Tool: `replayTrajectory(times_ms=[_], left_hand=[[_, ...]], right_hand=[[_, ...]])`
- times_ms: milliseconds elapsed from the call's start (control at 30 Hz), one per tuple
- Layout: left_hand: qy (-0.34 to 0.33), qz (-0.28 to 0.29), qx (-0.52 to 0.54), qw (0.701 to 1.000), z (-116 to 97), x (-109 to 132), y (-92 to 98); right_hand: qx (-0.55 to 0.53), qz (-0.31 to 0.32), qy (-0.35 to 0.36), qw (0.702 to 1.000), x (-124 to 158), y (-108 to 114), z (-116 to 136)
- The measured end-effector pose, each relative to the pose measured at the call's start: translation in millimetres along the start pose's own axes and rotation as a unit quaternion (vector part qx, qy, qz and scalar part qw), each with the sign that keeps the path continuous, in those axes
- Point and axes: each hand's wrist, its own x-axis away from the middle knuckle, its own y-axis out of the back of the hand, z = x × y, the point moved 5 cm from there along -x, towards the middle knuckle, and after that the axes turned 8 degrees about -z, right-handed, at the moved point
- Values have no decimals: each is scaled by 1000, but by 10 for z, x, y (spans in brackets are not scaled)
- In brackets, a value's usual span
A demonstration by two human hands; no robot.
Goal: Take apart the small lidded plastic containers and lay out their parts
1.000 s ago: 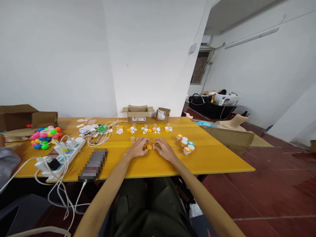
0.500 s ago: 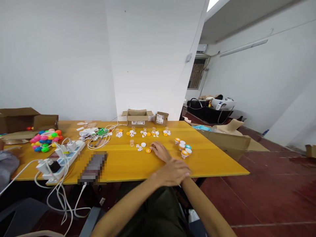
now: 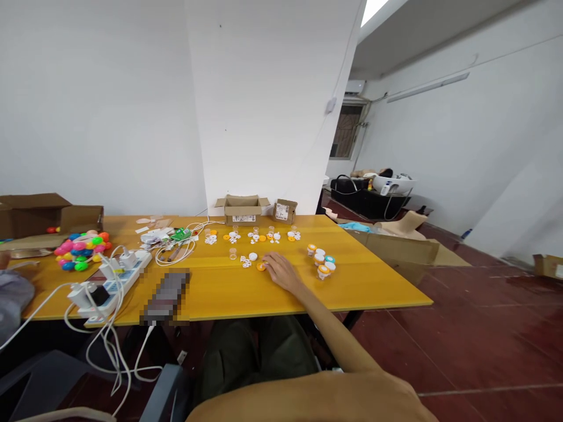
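My right hand (image 3: 281,271) rests on the table, its fingers stretched forward and left with the tips at the edge of an orange round lid (image 3: 260,266). Nothing shows gripped in it. Left of the lid lie a white round piece (image 3: 253,257), several small white cut-out pieces (image 3: 246,263) and a clear cup (image 3: 233,254). Right of the hand stands a group of small clear cups with orange, white and teal lids (image 3: 323,270). My left forearm (image 3: 316,395) crosses the bottom of the view; the hand itself is out of sight.
Similar sets of cups and pieces (image 3: 263,238) form a row at the back, before an open cardboard box (image 3: 243,210) and a smaller box (image 3: 285,211). To the left are a power strip (image 3: 127,278) with cables, a phone (image 3: 166,298) and a cluster of coloured balls (image 3: 82,251).
My left hand has come off my right wrist and dropped out of view at the bottom. My right hand has shifted slightly left, against the orange lid. The view has turned slightly right.
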Motion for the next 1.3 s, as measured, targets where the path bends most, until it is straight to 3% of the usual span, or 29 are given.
replayTrajectory(times_ms=[100,200,300,400,500,733,933,1100,1300], left_hand=[[-20,-28,0,999,59,24,130],[31,-91,-78,992,76,71,398],[47,-147,-175,972,-137,103,644],[54,-184,-250,949,-400,125,744],[46,-208,-276,937,-530,156,728],[151,-216,-318,911,-376,203,716],[109,-218,-312,918,-492,195,617],[167,-240,-300,908,-351,241,657],[140,-248,-313,906,-472,215,628]], right_hand=[[1,16,17,1000,-15,-12,43],[9,24,32,999,-31,-25,63],[24,23,38,999,-31,-30,61],[32,26,36,998,-25,-24,53],[34,24,34,999,-28,-10,50],[26,10,40,999,-42,-16,47],[31,-2,35,999,-27,-7,34],[40,9,43,998,-44,28,83],[38,32,44,998,-28,41,111]])
